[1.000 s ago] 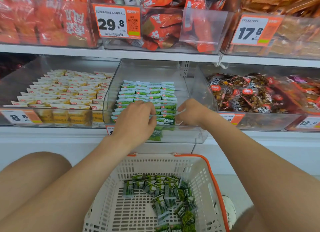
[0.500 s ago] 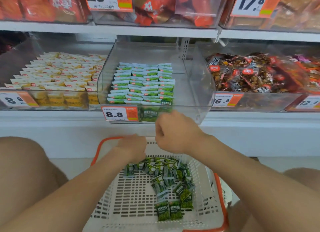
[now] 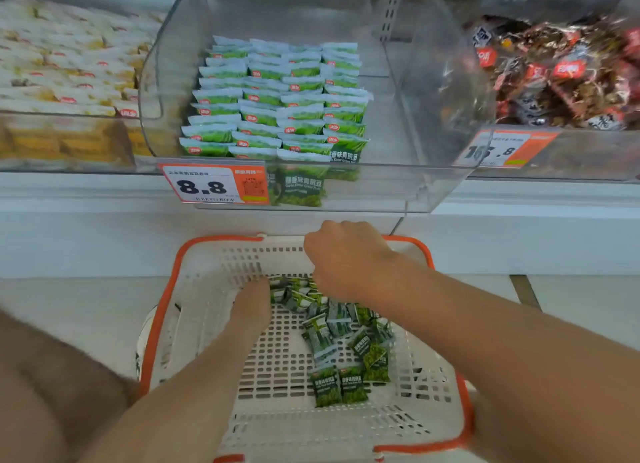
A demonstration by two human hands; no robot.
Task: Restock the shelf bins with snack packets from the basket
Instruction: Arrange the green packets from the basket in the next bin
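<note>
The job looks partly done. In the clear bin (image 3: pixel 408 123), above and beyond the basket (image 3: pixel 221 240), green packets stand in neat rows (image 3: pixel 277 102) that fill its left and middle, with a bare strip of floor showing on its right side, so there seems to be room for more. A fair heap of loose packets (image 3: pixel 332 334) lies in the basket, mostly from its far middle down its right half, and two sit side by side nearer its front. Those are what is left to shelve. The left hand (image 3: pixel 251 307) is down inside the basket at the far left edge of the heap, touching it. Its fingers point away and are hidden by the back of the hand, so I cannot tell whether they have closed on a packet. The right hand (image 3: pixel 343 258) hangs over the basket's far rim, above the heap, with knuckles up and fingers curled under. Whether they hold anything cannot be seen. My reading is that a fresh handful is being gathered, with several more to go.
</note>
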